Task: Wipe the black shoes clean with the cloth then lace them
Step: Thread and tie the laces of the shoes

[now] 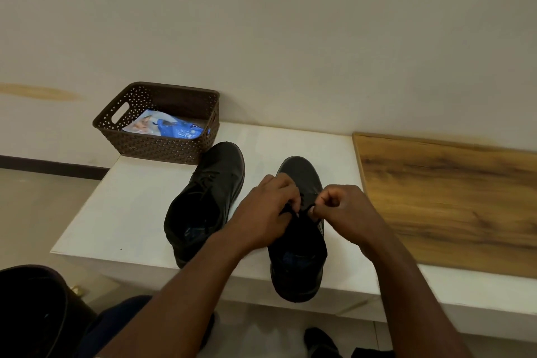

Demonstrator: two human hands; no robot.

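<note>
White bench (pixel 139 212) against the wall, bearing both black shoes side by side, toes away from the wearer of the camera. Wooden panel (pixel 453 200) adjoining at right. Brown perforated basket (pixel 162 148) at the far left corner, holding a blue and white packet (pixel 171 126).

Left shoe (pixel 209 197): standing unattended, lace visible across the eyelets; whether tied, cannot tell.

Right shoe (pixel 299 264): under work, heel overhanging the near edge.

Left hand (pixel 267 212) and right hand (pixel 340 209): fingers curled, each pinching part of the dark lace (pixel 305 208) over the tongue, close together.

Cloth: not located in view. Wiping judged complete or set aside; lacing judged in its late stage, with the right shoe's lace not yet finished and any knot unconfirmed.
</note>
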